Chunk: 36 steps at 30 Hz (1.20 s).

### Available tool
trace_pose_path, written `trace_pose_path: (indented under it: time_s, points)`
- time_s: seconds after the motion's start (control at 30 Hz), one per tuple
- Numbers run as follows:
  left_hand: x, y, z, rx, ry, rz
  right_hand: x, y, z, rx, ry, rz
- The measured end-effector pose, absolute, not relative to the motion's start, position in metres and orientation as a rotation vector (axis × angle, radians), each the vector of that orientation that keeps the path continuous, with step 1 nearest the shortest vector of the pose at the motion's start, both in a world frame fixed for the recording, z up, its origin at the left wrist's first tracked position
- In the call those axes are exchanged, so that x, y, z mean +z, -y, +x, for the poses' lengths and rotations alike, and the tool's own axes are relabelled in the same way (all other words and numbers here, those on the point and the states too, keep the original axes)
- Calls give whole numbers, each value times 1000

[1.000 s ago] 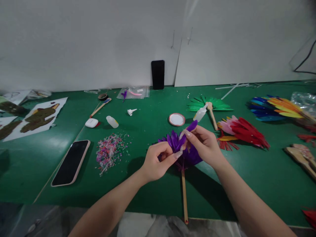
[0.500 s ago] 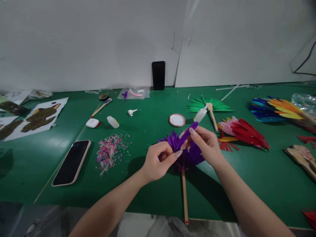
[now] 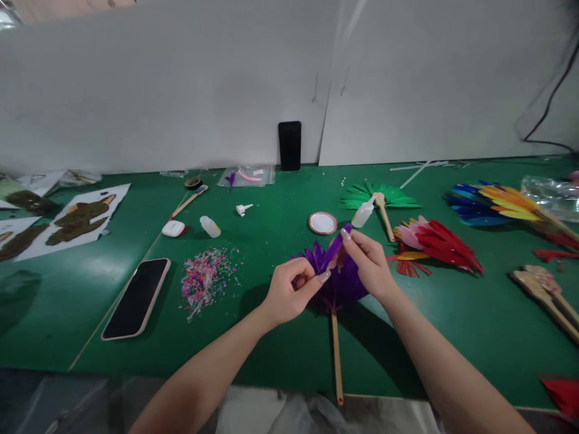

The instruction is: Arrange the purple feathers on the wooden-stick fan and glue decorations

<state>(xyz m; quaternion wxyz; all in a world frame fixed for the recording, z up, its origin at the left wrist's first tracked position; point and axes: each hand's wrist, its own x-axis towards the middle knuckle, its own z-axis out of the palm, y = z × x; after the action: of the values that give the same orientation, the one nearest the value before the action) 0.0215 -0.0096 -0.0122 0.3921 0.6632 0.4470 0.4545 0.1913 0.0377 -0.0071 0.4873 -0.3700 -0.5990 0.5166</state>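
A purple feather fan [image 3: 350, 283] on a wooden handle [image 3: 337, 358] lies before me, its handle pointing toward the table's near edge. Above it, my right hand [image 3: 373, 265] pinches the upper part of a single purple feather [image 3: 333, 248]. My left hand [image 3: 292, 289] has thumb and fingers closed at the lower end of that same feather. Both hands cover part of the fan. Just beyond my right hand rests a glue bottle [image 3: 363, 214], its nozzle against the green feather fan [image 3: 362, 196].
Red and pink feathers [image 3: 446, 244] and a blue-yellow feather bunch [image 3: 493, 205] lie at right. Wooden sticks [image 3: 545, 295] are nearer. A round lid [image 3: 322, 223] sits behind the fan. At left are coloured scraps [image 3: 205, 280], a phone [image 3: 137, 298] and a small bottle [image 3: 210, 226].
The camera view has shifted slightly. Both hands keep their pinch on the feather, which has dipped a little with my right hand.
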Motion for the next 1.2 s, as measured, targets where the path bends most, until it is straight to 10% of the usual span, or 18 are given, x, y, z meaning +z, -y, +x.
trace_pose_path:
  time_s: [1.2]
  points:
    - [23,43,17,673,-1090,1694,33,37,200,1319,1494,-1148]
